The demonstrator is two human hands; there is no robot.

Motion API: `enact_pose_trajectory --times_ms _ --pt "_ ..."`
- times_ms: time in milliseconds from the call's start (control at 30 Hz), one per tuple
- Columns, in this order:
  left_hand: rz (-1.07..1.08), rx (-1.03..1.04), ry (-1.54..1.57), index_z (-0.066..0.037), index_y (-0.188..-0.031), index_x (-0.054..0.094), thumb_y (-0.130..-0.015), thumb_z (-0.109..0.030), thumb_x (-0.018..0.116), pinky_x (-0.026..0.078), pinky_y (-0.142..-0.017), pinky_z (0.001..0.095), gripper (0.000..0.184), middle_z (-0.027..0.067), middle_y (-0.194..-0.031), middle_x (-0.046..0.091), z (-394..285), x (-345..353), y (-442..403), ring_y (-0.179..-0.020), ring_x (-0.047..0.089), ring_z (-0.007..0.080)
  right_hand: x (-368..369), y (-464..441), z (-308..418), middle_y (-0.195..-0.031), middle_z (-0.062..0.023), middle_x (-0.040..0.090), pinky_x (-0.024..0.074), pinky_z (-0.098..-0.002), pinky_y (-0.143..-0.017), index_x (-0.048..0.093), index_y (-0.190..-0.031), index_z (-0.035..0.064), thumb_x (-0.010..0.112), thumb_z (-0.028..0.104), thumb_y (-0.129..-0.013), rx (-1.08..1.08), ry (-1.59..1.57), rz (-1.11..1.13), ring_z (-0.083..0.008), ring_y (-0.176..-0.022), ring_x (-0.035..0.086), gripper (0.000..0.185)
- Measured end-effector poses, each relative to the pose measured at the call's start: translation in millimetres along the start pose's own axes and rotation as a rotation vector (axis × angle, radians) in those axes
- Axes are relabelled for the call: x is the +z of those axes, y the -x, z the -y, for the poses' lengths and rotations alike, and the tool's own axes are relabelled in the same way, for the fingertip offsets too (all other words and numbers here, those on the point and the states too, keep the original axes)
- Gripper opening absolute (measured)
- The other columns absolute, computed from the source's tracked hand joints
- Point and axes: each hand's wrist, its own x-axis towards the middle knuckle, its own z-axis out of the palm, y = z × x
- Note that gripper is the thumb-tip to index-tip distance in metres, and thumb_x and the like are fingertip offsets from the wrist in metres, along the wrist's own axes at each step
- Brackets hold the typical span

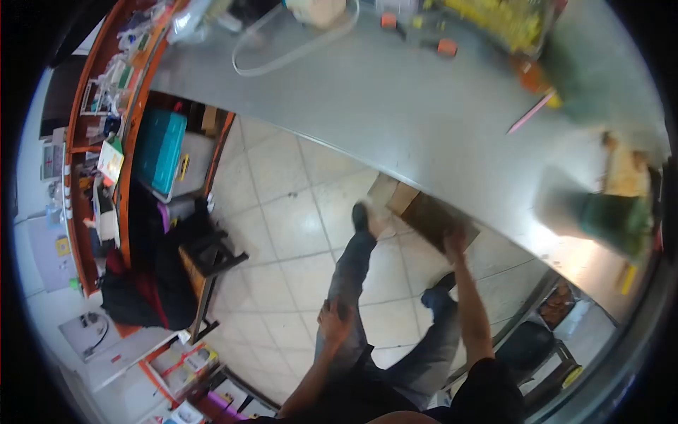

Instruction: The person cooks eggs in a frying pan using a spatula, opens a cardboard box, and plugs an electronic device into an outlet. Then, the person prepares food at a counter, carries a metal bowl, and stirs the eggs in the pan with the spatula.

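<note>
My left hand [335,323] lies on my left thigh with its fingers loosely spread, holding nothing. Down at the near edge of the metal table, my right hand [455,240] grips the right side of an open cardboard box [426,220]. Light brown flaps show at the box's left end, and its inside looks dark. Part of the box is hidden beneath the table, and blur softens my right fingers.
On the grey table [367,106] are a pink pencil [531,113], orange-ended items [447,47], a container of yellow pieces [505,21] and a blurred green object [611,219]. A black stool [212,254] and crowded orange shelves [88,155] stand left; a teal-lidded bin [161,152] sits below.
</note>
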Motion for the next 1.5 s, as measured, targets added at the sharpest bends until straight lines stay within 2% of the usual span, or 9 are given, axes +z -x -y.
enact_pose_trajectory --times_ms 133,233,367,600,733,1100,1267,1433,1500 --pt "-0.224 0.246 0.421 -0.003 -0.108 0.059 -0.090 -0.027 0.058 0.044 -0.086 0.0433 0.030 0.0209 -0.108 0.060 -56 -123 -87 -0.102 0.057 0.0349 -61 107 67 -0.090 -0.0132 0.066 0.0489 -0.0438 -0.076 0.061 -0.102 0.0071 0.068 0.038 -0.079 -0.093 -0.139 0.140 -0.0317 -0.087 0.062 0.039" --pt "-0.446 0.485 0.648 0.001 -0.098 0.060 -0.093 -0.020 0.056 0.046 -0.072 0.0312 0.021 0.0143 -0.089 0.064 -130 -246 -163 -0.080 0.060 0.0215 -134 163 142 -0.088 -0.0072 0.068 0.0520 -0.0376 -0.071 0.069 -0.094 0.0079 0.063 0.024 -0.084 -0.844 0.160 0.172 -0.0211 -0.083 0.065 0.020" --pt "-0.528 0.671 0.775 -0.001 -0.096 0.058 -0.094 -0.023 0.057 0.044 -0.070 0.0286 0.022 0.0057 -0.079 0.059 -225 -394 -231 -0.071 0.051 0.0149 -249 208 300 -0.082 -0.0079 0.068 0.0518 -0.0275 -0.059 0.067 -0.099 -0.0006 0.062 0.026 -0.089 -0.034 -0.603 0.424 -0.0129 -0.066 0.063 0.029" --pt "-0.916 0.795 0.451 0.004 -0.113 0.052 -0.074 -0.029 0.077 0.045 -0.087 0.0423 0.057 0.0196 -0.103 0.059 -346 -462 -377 -0.099 0.057 0.0332 -357 148 431 -0.078 -0.0055 0.065 0.0488 -0.0264 -0.064 0.066 -0.099 0.0005 0.059 0.024 -0.092 -0.200 -0.625 0.178 -0.0117 -0.068 0.060 0.026" --pt "-0.263 0.950 0.540 0.003 -0.118 0.051 -0.068 -0.024 0.079 0.045 -0.091 0.0410 0.063 0.0223 -0.110 0.059 -354 -462 -438 -0.105 0.056 0.0359 -412 83 480 -0.079 -0.0077 0.065 0.0483 -0.0283 -0.064 0.065 -0.099 -0.0002 0.059 0.020 -0.091 -0.155 -0.750 -0.016 -0.0137 -0.069 0.061 0.023" --pt "0.108 1.042 0.419 -0.008 -0.125 0.051 -0.066 -0.013 0.078 0.043 -0.096 0.0410 0.065 0.0174 -0.126 0.050 -294 -483 -420 -0.115 0.051 0.0347 -574 -176 597 -0.089 -0.0058 0.064 0.0442 -0.0244 -0.075 0.062 -0.102 -0.0029 0.051 0.017 -0.097 -0.238 -0.593 -0.485 -0.0106 -0.080 0.055 0.023" --pt "0.164 0.997 0.293 -0.014 -0.130 0.048 -0.063 -0.012 0.079 0.039 -0.098 0.0449 0.074 0.0171 -0.133 0.041 -278 -471 -421 -0.121 0.041 0.0379 -599 -356 648 -0.099 -0.0188 0.062 0.0422 -0.0419 -0.085 0.059 -0.108 0.0007 0.052 0.011 -0.089 -0.500 -0.092 -0.661 -0.0358 -0.095 0.058 0.022" --pt "0.279 0.963 0.454 -0.015 -0.131 0.048 -0.063 -0.008 0.079 0.043 -0.094 0.0442 0.075 0.0179 -0.127 0.047 -274 -487 -423 -0.115 0.048 0.0362 -560 -469 659 -0.098 -0.0197 0.061 0.0382 -0.0527 -0.088 0.061 -0.098 0.0047 0.057 0.020 -0.081 -0.886 0.274 -1.267 -0.0397 -0.098 0.053 0.023" --pt "0.305 0.945 0.511 -0.012 -0.126 0.051 -0.063 -0.011 0.080 0.048 -0.087 0.0425 0.069 0.0184 -0.123 0.050 -269 -504 -415 -0.109 0.054 0.0351 -559 -485 657 -0.099 -0.0198 0.060 0.0389 -0.0524 -0.088 0.059 -0.100 0.0046 0.058 0.021 -0.081 -0.726 0.327 -1.126 -0.0394 -0.098 0.054 0.025"
